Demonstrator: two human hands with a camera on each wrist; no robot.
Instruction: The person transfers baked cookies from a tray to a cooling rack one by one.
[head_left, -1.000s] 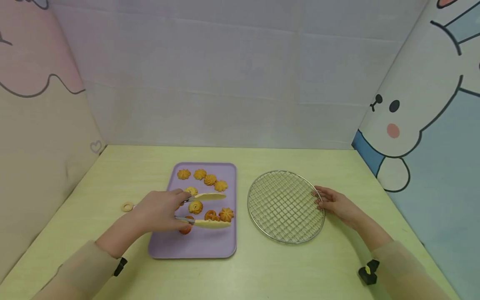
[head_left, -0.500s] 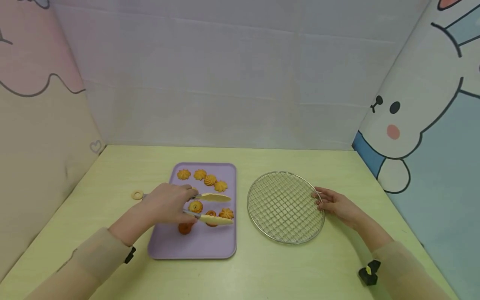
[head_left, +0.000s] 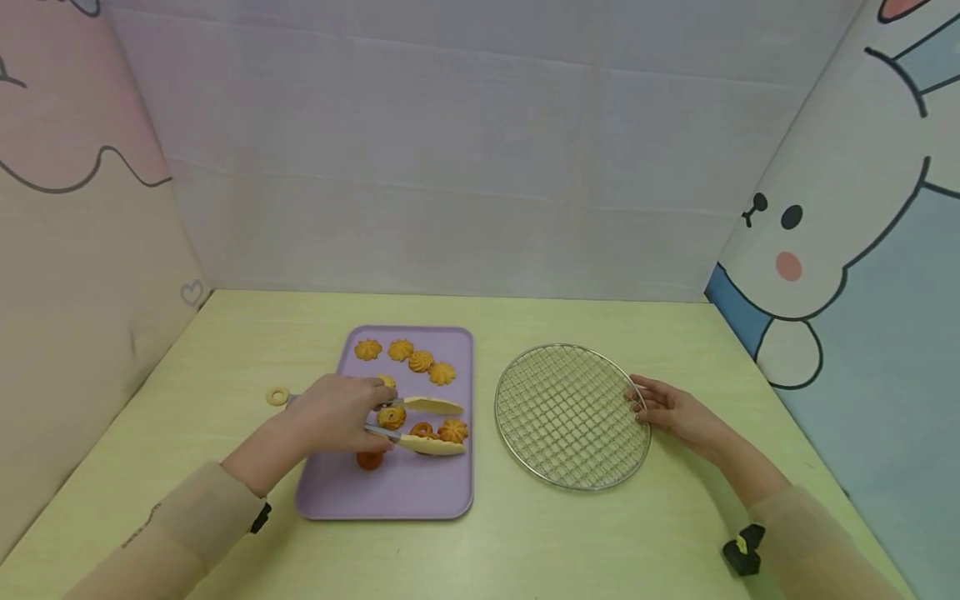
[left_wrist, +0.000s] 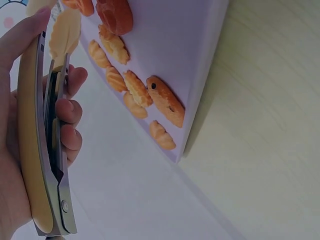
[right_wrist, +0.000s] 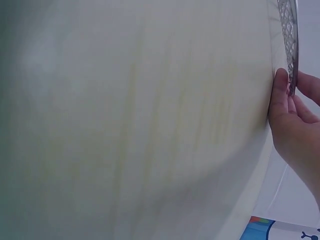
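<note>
My left hand (head_left: 337, 419) grips a pair of tongs (head_left: 433, 406) with cream-coloured, scalloped tips and a ring at the tail end. In the left wrist view, thumb and fingers wrap the yellow-and-metal handles (left_wrist: 31, 135). The tips stand apart over a purple tray (head_left: 330, 496), one on either side of a ring-shaped cookie (head_left: 422, 429) and a star-shaped cookie (head_left: 453, 430); whether they touch either, I cannot tell. My right hand (head_left: 682, 418) pinches the right rim of a round wire mesh rack (head_left: 572, 417) between thumb and fingers.
Several golden swirl cookies (head_left: 421, 361) lie at the tray's far end. A browner cookie (head_left: 370, 460) sits near the left hand's fingers, partly covered. The rack is right of the tray on the pale table (head_left: 525, 550). Walls enclose the back and sides.
My left hand has shifted right with the tongs, and the tongs' tips have come closer together around the cookies. The right hand and the rack have stayed in place.
</note>
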